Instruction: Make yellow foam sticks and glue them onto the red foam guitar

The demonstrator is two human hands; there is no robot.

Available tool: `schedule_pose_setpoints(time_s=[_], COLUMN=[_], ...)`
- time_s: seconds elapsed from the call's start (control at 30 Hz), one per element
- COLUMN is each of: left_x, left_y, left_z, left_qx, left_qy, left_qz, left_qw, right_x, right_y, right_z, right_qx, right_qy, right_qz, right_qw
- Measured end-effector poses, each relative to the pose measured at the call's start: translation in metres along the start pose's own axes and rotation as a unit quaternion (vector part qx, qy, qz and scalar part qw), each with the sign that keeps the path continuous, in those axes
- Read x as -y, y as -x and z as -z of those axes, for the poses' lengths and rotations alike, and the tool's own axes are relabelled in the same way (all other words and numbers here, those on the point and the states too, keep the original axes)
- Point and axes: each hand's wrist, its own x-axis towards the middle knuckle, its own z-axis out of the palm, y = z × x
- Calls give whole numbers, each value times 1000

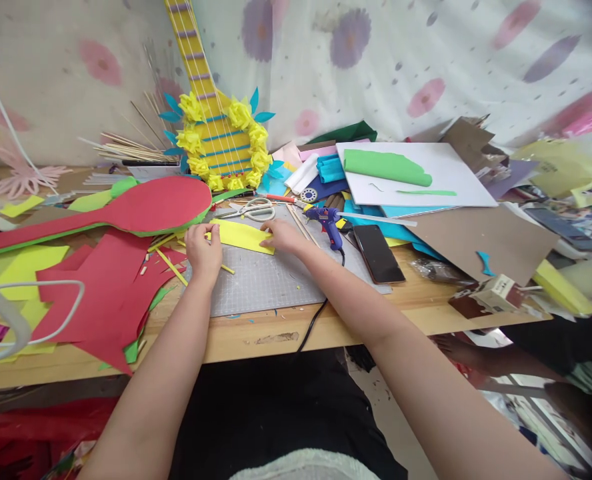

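A strip of yellow paper [241, 236] is stretched between my two hands over the grey cutting mat [271, 287]. My left hand [203, 250] pinches its left end, thumb on top. At the other end, the fingers of my right hand [280, 237] are closed on the right edge. Just behind the strip lie scissors with pale handles [259, 209]. A blue hot glue gun [329, 223] rests to the right of my right hand, its black cord running over the table edge. Thin yellow strips [171, 267] lie beside my left hand.
Left of me are a red and green guitar-shaped cutout [161, 203] and red sheets [96, 280]. A yellow paper guitar [221, 140] leans at the back. A phone [377, 253], cardboard [481, 240] and a green roll [386, 167] lie right. Another person's hand [456, 350] shows at far right.
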Motion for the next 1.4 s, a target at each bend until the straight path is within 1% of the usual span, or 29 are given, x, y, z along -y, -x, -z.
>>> schedule_pose_setpoints(time_s=[0.13, 0.27, 0.43, 0.53, 0.6, 0.63, 0.7, 0.73, 0.77, 0.8, 0.87, 0.93, 0.97, 1.0, 1.03, 1.1, 1.17, 1.2, 1.23, 1.3, 1.4], left_x=[4, 4, 2, 1, 0, 0, -1, -1, -1, -1, -1, -1, -1, -2, -2, -3, -5, -5, -6, -6, -7], left_y=[-1, -1, -1, -1, 0, 0, 1, 0, 0, 0, 0, 0, 0, 0, 1, 1, 2, 3, 3, 5, 10], left_z=[-1, -1, -1, -2, -2, -1, 0, 0, 1, 1, 2, 1, 0, 0, -1, -1, -2, -1, -1, -2, -3], left_qx=[-22, -14, -5, -9, -16, -21, -34, -41, -48, -57, -66, -49, -29, 0, 35, 99, 140, 151, 157, 172, 214], left_qy=[0, 27, 31, 29, 31, 33, 40, 44, 48, 53, 58, 53, 48, 42, 35, 21, 4, -8, -21, -48, -86], left_qz=[4, -16, -19, -23, -32, -38, -49, -53, -54, -52, -39, -27, -24, -23, -22, -20, -29, -39, -53, -86, -136], left_qw=[1000, 999, 999, 999, 999, 999, 997, 997, 996, 996, 995, 997, 998, 999, 999, 995, 990, 988, 986, 980, 964], right_x=[6, 7, 7, 4, -1, -4, -10, -14, -16, -18, -22, -24, -26, -28, -31, -36, -42, -44, -46, -46, -41], right_y=[2, 4, 8, 8, 6, 5, 4, 6, 9, 13, 27, 42, 49, 54, 58, 62, 61, 60, 59, 58, 59], right_z=[1, -2, 0, 4, 8, 10, 13, 14, 15, 16, 18, 18, 18, 19, 19, 21, 25, 27, 28, 30, 27], right_qx=[-26, -54, -94, -120, -163, -191, -234, -235, -217, -183, -85, -2, 17, 18, 2, -63, -130, -150, -159, -150, -113], right_qy=[26, 61, 116, 120, 96, 75, 21, -9, -36, -59, -85, -94, -106, -123, -137, -138, -83, -44, -5, 61, 121], right_qz=[15, 11, -21, -34, -13, 10, 77, 110, 139, 161, 183, 195, 193, 177, 147, 52, -57, -103, -140, -187, -207], right_qw=[999, 997, 989, 985, 982, 979, 969, 966, 965, 968, 976, 976, 975, 976, 980, 987, 986, 982, 977, 969, 964])
